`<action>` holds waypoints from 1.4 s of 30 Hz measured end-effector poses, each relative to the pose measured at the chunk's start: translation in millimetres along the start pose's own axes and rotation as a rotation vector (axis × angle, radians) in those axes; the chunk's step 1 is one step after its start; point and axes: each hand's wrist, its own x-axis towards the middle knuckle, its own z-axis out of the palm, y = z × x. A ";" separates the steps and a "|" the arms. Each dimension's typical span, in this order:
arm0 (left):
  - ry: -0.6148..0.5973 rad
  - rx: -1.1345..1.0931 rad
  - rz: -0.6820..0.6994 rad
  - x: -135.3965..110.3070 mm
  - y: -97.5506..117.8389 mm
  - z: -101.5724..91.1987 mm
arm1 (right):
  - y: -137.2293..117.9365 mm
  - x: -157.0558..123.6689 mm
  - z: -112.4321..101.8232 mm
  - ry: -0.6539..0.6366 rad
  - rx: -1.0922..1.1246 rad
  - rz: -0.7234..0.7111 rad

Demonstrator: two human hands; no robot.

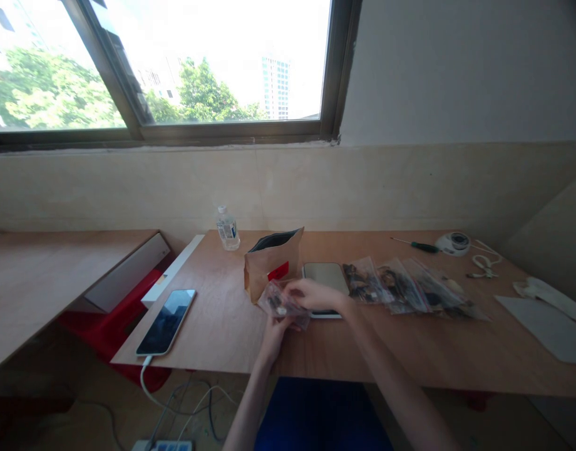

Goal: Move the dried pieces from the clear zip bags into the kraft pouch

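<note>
Fingers of the right hand (316, 294) grasp the small plastic bag (278, 305) from the right, the left hand (273, 336) from below; it slants down rightward, just before the paper bag (264, 269).

On our counter (222, 344) we have the phone (164, 326) at left, with the bottle (228, 233) behind and right of it. The paper bag (260, 275) stands near the middle. Just before it, our hands (304, 294) have the small zip bag (275, 305); the flat device (325, 273) sits to the right. Farther right lie several parts bags (399, 287), behind them the screwdriver (424, 247), left of the dome camera (452, 244).
</note>
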 end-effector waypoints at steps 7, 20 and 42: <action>-0.013 0.018 0.014 3.1 -5.4 -3.6 | 6.2 5.8 8.3 -0.122 -0.068 -0.252; -0.002 0.000 0.002 0.0 5.2 2.7 | 15.7 6.7 1.1 -0.032 -0.050 -0.025; 0.028 -0.196 -0.059 2.5 11.6 2.5 | 30.1 -3.5 9.8 -0.039 -0.030 -0.017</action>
